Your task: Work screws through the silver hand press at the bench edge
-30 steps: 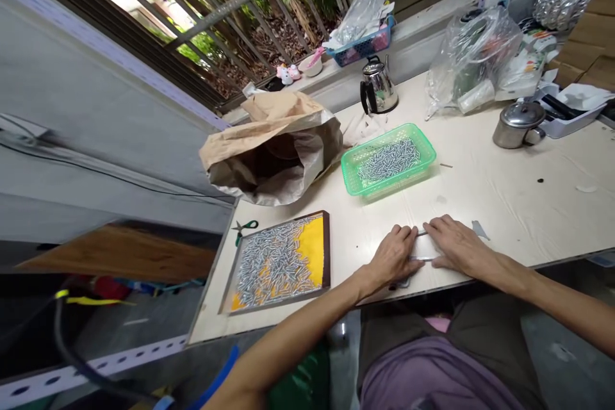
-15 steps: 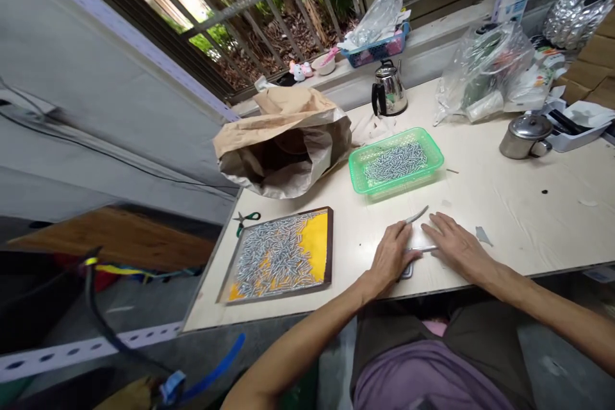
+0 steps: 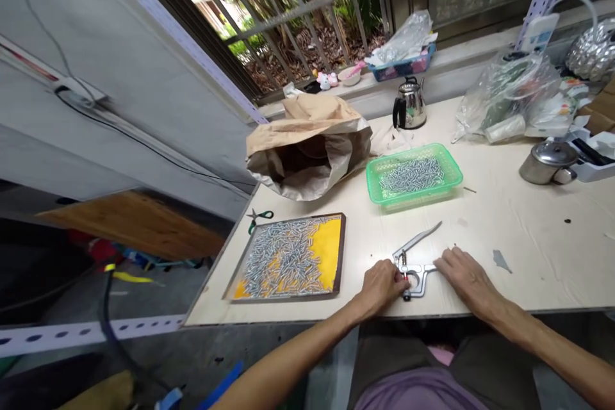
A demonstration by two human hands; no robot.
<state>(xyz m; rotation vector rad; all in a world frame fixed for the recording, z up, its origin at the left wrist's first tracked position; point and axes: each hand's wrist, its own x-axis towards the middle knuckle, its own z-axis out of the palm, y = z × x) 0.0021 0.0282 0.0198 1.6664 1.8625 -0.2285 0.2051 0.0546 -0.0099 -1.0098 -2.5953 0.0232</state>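
Observation:
A pair of silver snap-fastener pliers (image 3: 423,280) lies on the table in front of me, its handles spread apart and a spring near the pivot. My left hand (image 3: 383,284) is closed at the head of the pliers, thumb and fingertips by a small red part in the jaw. Whether those fingers also pinch a small piece is hidden. At the tip of the lower handle, my right hand (image 3: 465,277) has its bent fingers on the metal. The upper handle points away from me, touched by neither hand.
Left of my hands, a yellow-bottomed tray (image 3: 329,250) holds many small metal pins, with green-handled scissors (image 3: 261,214) behind it. A green basket (image 3: 375,195) with more pins, an open paper bag (image 3: 307,122), a kettle (image 3: 412,106) and a lidded metal cup (image 3: 548,163) stand farther back.
The pliers' handles have spread from under my hands, so the tool shows more fully. My left hand has shifted to its head, my right to the lower handle's end. The view has tilted.

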